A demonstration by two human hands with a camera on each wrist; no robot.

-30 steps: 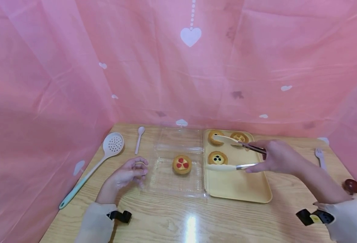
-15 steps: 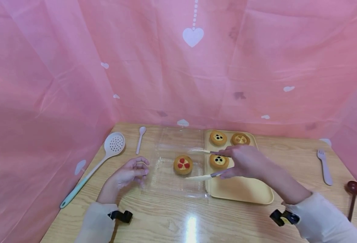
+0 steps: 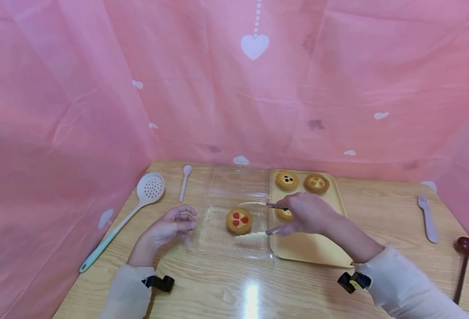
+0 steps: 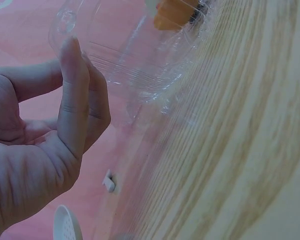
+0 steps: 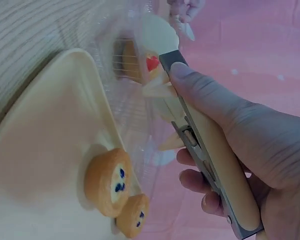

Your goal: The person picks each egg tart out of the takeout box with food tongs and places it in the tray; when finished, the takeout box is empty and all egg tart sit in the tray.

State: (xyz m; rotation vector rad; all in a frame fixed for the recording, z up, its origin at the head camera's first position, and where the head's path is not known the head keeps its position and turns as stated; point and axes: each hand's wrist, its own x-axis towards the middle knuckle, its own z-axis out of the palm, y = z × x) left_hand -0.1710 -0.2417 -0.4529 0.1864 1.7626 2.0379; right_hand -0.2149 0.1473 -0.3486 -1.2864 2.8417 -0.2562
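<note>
no readable text, label or number anywhere

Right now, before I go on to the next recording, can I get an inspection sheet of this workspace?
Surface: light wooden table, glare spot near the front edge.
Job's things: clear plastic clamshell box lying open, red-topped tart inside it; pale yellow tray beside it with three more tarts, one partly hidden by the hand.
Clutter: slotted spoon with mint handle, small pale spoon, pale fork, dark red ladle.
Grippers: right hand grips cream-tipped tongs, tips apart on either side of the red-topped tart; left hand rests at the box's left edge, fingers loosely curled, holding nothing.
Cables: nothing seen.
Surroundings: pink heart-print sheeting on three sides.
</note>
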